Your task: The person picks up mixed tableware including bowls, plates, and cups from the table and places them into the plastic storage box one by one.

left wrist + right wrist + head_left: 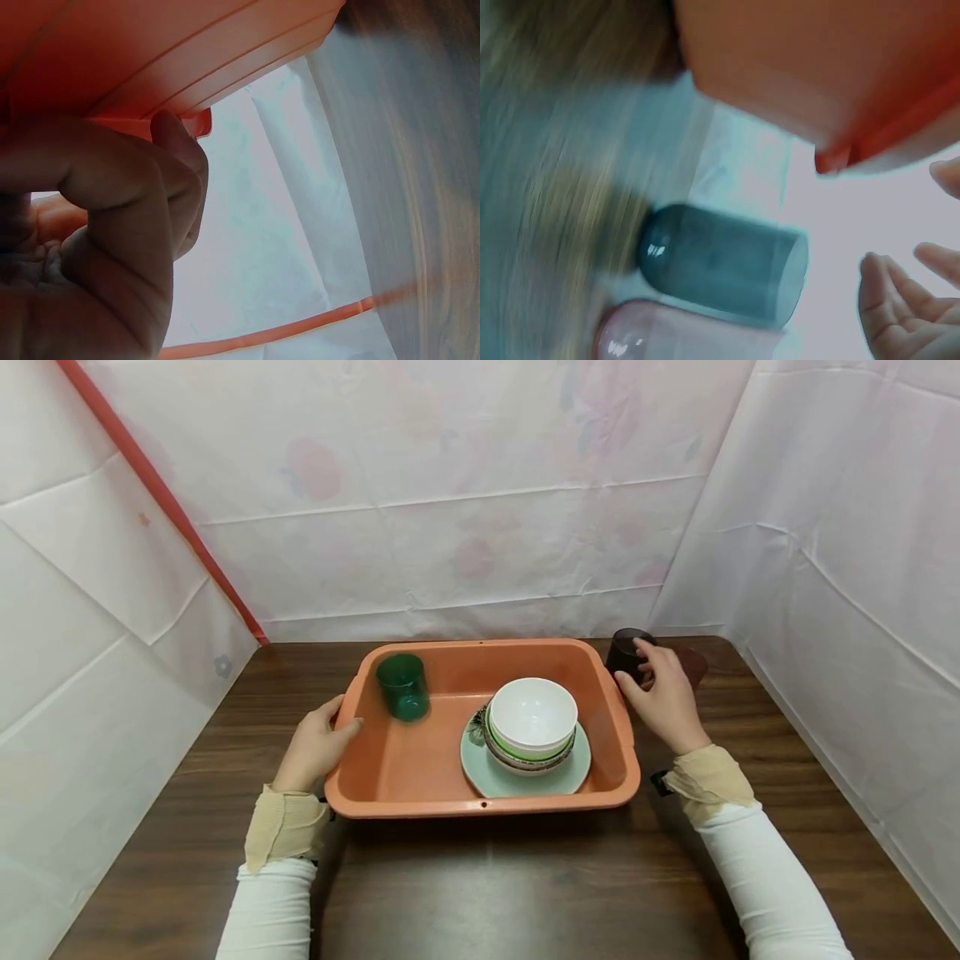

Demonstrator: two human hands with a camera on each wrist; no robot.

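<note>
My left hand [311, 747] grips the left rim of an orange plastic basin [420, 808], thumb over the edge; in the left wrist view its fingers [180, 154] curl beneath the rim. Inside the basin, a translucent green cup [401, 681] stands at the back left. A stack of bowls, topped by a white bowl [534, 710], sits on a pale green plate [480, 768] to the right. Beyond the basin's right side, my right hand [667, 700] hovers with parted fingers by a dark translucent cup [727, 259]. The right wrist view shows a gap between them.
A reddish translucent cup [682, 334] stands beside the dark one, partly behind my right hand in the head view. Below the basin is a dark wooden table [487, 893]. White patterned sheeting [450, 552] walls the back and both sides.
</note>
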